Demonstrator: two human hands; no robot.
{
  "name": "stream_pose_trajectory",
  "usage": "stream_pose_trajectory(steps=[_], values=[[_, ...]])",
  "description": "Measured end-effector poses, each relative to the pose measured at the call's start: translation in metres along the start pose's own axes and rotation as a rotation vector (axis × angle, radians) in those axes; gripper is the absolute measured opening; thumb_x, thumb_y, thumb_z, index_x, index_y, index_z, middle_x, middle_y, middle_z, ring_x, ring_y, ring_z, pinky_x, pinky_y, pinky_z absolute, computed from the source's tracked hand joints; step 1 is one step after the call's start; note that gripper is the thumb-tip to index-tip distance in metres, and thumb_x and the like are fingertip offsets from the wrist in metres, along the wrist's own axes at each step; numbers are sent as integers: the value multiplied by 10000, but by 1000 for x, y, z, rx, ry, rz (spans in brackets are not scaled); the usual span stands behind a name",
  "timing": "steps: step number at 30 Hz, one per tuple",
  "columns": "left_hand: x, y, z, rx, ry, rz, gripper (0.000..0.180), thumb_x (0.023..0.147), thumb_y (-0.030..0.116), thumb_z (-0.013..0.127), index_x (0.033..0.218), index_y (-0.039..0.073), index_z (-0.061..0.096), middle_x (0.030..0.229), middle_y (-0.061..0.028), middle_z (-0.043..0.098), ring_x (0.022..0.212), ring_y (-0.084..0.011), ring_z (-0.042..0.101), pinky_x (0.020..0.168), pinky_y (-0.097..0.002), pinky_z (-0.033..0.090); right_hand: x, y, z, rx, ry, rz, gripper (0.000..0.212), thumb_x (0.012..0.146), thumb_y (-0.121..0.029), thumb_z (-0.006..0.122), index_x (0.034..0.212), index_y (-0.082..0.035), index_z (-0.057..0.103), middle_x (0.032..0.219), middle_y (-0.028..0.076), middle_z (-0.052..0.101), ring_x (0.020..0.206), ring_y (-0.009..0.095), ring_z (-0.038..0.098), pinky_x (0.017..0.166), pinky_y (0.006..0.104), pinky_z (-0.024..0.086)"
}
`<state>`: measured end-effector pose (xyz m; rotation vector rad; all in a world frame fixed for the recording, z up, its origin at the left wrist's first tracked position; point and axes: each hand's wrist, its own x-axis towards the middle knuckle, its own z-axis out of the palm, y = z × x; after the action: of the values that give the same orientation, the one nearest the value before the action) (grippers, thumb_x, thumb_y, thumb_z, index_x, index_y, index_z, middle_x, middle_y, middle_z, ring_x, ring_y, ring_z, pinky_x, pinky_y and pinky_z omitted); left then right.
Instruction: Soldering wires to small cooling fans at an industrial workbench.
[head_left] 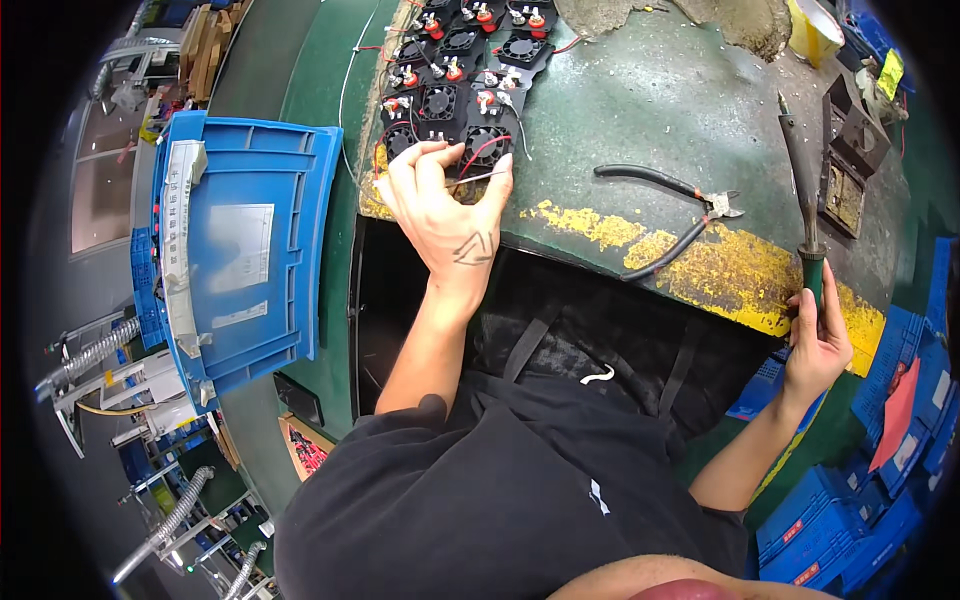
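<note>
My left hand (445,215) is at the near end of a row of small black cooling fans (440,102) on black plates. Its thumb and fingers close around the nearest fan unit (484,147), whose red and pale thin wires run beside the fingertips. Red and metal terminals stand on the plates between the fans. At the bench's right edge my right hand (820,345) is wrapped around the green handle of a soldering iron (807,215). The iron's tip points away from me, and its long shaft lies over the bench top.
Diagonal cutters (715,207) with black handles lie spread on the worn green bench (600,120). A dark metal stand (850,150) is right of the iron. Tape (815,32) sits at the back right. Blue crates (250,250) stand to the left, more blue boxes (815,525) lower right.
</note>
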<state>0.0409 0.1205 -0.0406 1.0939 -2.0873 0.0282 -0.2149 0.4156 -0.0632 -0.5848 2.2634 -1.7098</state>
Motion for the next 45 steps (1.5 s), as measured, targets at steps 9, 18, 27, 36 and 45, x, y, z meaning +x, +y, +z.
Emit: stream_pose_trajectory(steps=[9,18,27,36,45], values=[[-5,-7,5,22,-51,-14,500,707,287,910,1042,4,670,1084,-161,516,1081,-334,472,958,-457,397,0,1,-1,-11,1,3,438,983,-18,667,1417,-44,612,849,-12,673,580,-17,395,503,165,265],[-2,-7,5,32,-26,-9,485,721,310,926,1020,11,687,1102,-149,523,1110,-333,489,973,-455,415,1,-1,0,-46,1,14,435,975,-34,688,1405,-57,629,831,-30,668,581,-16,390,506,171,270],[-1,-2,8,-18,-20,29,516,711,357,922,989,14,655,1059,-154,519,1057,-330,467,939,-457,385,0,1,-1,-33,-2,0,441,977,-27,683,1412,-59,623,831,-36,665,583,-15,388,509,170,265],[-3,-4,9,9,-47,65,537,712,356,921,1023,12,650,1048,-144,519,1054,-326,467,933,-446,391,1,4,-4,-72,-20,-25,434,1003,-27,640,1435,-45,594,855,-1,670,569,-13,393,492,169,269],[-41,2,12,-42,86,259,353,738,51,767,1075,89,669,1066,-110,526,1036,-283,459,903,-396,359,-2,8,-7,-12,-9,-11,444,1007,-18,626,1447,-16,569,846,9,655,568,0,403,491,175,287]])
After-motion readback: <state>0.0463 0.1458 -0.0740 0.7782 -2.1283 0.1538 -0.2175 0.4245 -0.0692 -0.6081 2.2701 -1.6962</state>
